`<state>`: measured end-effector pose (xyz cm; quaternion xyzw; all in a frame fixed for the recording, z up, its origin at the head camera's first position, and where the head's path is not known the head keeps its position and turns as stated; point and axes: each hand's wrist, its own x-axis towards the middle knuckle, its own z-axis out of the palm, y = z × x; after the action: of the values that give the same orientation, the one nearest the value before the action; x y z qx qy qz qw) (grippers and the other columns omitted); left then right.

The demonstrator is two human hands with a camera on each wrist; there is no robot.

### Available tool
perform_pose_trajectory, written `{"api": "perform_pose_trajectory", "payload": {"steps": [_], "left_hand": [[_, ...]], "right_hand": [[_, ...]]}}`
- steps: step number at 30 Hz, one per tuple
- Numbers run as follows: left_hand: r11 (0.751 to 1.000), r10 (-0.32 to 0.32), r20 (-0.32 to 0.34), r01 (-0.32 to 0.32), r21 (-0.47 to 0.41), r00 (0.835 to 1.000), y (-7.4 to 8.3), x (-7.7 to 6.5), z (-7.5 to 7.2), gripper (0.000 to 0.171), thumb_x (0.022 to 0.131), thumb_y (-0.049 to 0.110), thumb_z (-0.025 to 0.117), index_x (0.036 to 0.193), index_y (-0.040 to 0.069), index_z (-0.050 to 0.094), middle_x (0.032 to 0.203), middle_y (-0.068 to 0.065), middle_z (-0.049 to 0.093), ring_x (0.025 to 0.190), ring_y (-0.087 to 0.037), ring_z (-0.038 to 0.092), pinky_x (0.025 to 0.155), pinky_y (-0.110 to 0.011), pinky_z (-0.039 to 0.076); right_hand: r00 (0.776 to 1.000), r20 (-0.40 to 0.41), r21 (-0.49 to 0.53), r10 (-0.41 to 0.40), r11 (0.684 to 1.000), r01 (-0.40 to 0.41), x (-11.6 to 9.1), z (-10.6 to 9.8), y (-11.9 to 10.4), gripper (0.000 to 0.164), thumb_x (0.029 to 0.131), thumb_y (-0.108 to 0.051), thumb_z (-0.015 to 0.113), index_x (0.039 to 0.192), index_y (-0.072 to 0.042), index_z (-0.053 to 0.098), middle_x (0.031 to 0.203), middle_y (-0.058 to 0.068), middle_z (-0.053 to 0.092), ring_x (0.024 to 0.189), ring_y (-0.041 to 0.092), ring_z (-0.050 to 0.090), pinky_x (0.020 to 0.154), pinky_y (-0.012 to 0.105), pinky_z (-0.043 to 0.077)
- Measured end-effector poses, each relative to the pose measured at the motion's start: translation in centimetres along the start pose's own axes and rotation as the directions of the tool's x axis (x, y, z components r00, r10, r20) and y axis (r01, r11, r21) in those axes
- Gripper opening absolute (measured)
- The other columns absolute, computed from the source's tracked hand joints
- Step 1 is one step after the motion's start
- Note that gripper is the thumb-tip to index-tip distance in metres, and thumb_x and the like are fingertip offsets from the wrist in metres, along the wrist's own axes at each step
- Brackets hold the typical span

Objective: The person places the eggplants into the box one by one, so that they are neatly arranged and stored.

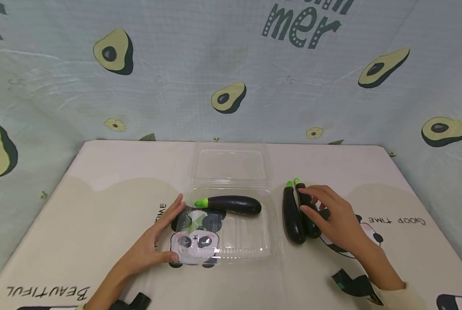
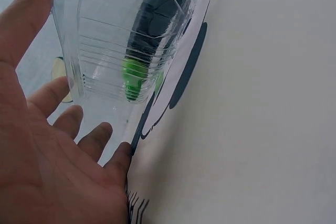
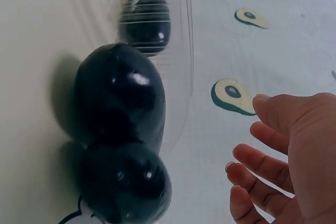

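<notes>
A clear plastic clamshell box (image 1: 250, 237) lies with its lid folded back, and one dark eggplant (image 1: 234, 204) with a green tip rests inside across its far part. My left hand (image 1: 153, 245) is spread along the box's left side, fingers and thumb at its wall; the left wrist view shows this palm (image 2: 63, 166) beside the clear wall. Two more eggplants lie side by side right of the box: a nearer-left one (image 1: 293, 215) and a right one (image 1: 310, 219). Over the right one hovers my right hand (image 1: 335, 217), fingers bent loosely, with a gap to the eggplants (image 3: 121, 93) in the right wrist view.
The light tablecloth (image 1: 110, 224) carries printed pandas and lettering, some seen through the box. The transparent lid (image 1: 231, 165) reaches toward the table's far edge. Behind hangs a pale curtain (image 1: 168, 94) with avocado prints. A black strap (image 1: 356, 284) sits at the right wrist.
</notes>
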<state>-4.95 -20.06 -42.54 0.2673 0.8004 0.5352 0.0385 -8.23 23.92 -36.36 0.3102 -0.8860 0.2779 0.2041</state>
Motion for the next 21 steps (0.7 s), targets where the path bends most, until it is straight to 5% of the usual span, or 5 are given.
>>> {"api": "perform_pose_trajectory", "payload": {"steps": [2, 7, 13, 18, 21], "left_hand": [[1.000, 0.001, -0.003, -0.001, -0.002, 1.000, 0.0, 0.0, 0.0, 0.100, 0.069, 0.028, 0.082, 0.151, 0.013, 0.028, 0.160, -0.001, 0.010, 0.146, -0.019, 0.008, 0.110, -0.053, 0.013], [1.000, 0.001, -0.002, -0.001, -0.012, 1.000, 0.1, -0.1, 0.0, 0.100, 0.069, 0.026, 0.082, 0.152, 0.015, 0.028, 0.160, -0.001, 0.010, 0.146, -0.021, 0.007, 0.110, -0.024, 0.011], [1.000, -0.007, -0.002, 0.007, -0.001, 1.000, 0.1, -0.1, 0.1, 0.099, 0.070, 0.029, 0.082, 0.152, 0.014, 0.028, 0.160, -0.001, 0.010, 0.146, -0.023, 0.008, 0.111, -0.049, 0.013], [1.000, 0.002, 0.005, -0.002, -0.002, 1.000, 0.1, 0.0, 0.0, 0.100, 0.069, 0.028, 0.082, 0.152, 0.014, 0.027, 0.160, -0.001, 0.009, 0.146, -0.021, 0.008, 0.109, -0.021, 0.011], [1.000, 0.004, 0.005, -0.004, 0.000, 1.000, 0.2, 0.0, -0.1, 0.100, 0.070, 0.028, 0.082, 0.152, 0.014, 0.027, 0.160, -0.001, 0.009, 0.146, -0.021, 0.008, 0.109, -0.020, 0.011]], "right_hand": [[1.000, -0.009, -0.014, 0.019, 1.000, -0.019, -0.4, -0.2, 0.1, 0.043, 0.084, -0.009, 0.072, 0.126, -0.009, 0.060, 0.117, 0.003, 0.058, 0.076, 0.011, 0.053, 0.061, 0.021, 0.044], [0.995, -0.027, -0.034, 0.092, 0.995, -0.093, -1.6, -0.5, 0.3, 0.050, 0.077, 0.000, 0.075, 0.124, -0.008, 0.061, 0.114, 0.003, 0.058, 0.073, 0.010, 0.052, 0.062, 0.018, 0.043], [0.989, -0.052, -0.049, 0.137, 0.989, -0.140, -2.9, -0.6, 0.7, 0.056, 0.073, 0.002, 0.078, 0.125, -0.008, 0.061, 0.108, 0.003, 0.058, 0.071, 0.007, 0.049, 0.057, 0.018, 0.041], [0.985, -0.063, -0.031, 0.159, 0.986, -0.161, -4.1, -0.9, 1.2, 0.056, 0.072, 0.003, 0.078, 0.125, -0.008, 0.061, 0.101, 0.002, 0.057, 0.070, 0.004, 0.047, 0.055, 0.018, 0.039], [0.980, -0.050, -0.026, 0.194, 0.980, -0.196, -4.7, -0.9, 1.5, 0.055, 0.074, 0.002, 0.078, 0.126, -0.008, 0.060, 0.103, 0.004, 0.058, 0.071, 0.002, 0.047, 0.057, 0.018, 0.039]]}}
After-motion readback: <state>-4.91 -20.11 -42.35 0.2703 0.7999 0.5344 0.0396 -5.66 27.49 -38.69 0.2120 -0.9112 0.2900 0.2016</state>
